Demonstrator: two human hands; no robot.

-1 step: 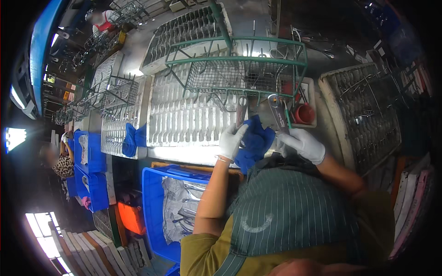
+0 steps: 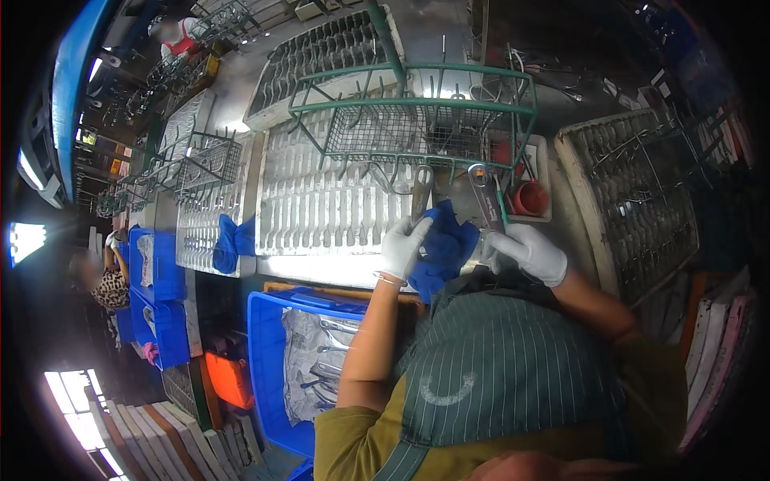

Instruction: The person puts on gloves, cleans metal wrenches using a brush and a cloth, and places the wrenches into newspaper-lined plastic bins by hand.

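Right hand (image 2: 533, 253) holds a wrench (image 2: 484, 192) bearing small lettering (image 2: 490, 209)

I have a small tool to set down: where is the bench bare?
Bare: the bright metal bench strip between the pale ribbed tray and blue plastic bin, and a narrow grey patch between the white box around the red cup and the pale-rimmed tray at right. Crowded: around the gloved left hand, gloved right hand and crumpled blue cloth.

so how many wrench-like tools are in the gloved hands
2: one tool in the left hand, the other tool in the right hand; more may be hidden.
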